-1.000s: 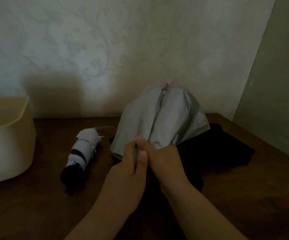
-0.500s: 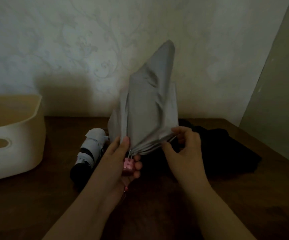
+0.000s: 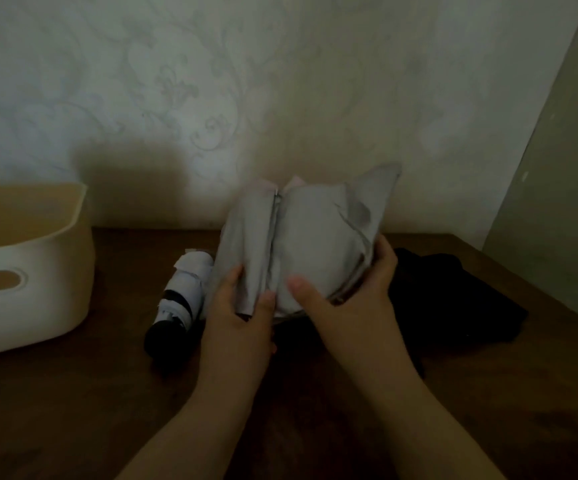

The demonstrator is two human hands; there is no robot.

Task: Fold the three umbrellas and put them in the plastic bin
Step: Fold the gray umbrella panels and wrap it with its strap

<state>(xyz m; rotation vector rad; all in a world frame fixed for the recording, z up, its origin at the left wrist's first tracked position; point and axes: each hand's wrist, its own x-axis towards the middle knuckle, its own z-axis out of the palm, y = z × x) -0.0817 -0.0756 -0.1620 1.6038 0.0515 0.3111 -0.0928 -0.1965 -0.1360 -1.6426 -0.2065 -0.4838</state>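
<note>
Head view: both hands, left hand (image 3: 242, 306) and right hand (image 3: 356, 292), pinching the grey umbrella (image 3: 301, 244); loose folds likely to spring open again.

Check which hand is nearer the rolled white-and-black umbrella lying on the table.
Left. The left hand, gripping the grey umbrella, sits just right of the rolled umbrella. The right hand holds the grey canopy's far side, farther away.

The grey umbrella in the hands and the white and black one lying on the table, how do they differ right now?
The grey umbrella is held up by the left hand and right hand, its cloth loose and unwrapped; the white and black umbrella lies on the table, rolled tight and strapped. The grey one looks bulkier. Both are outside the plastic bin.
</note>
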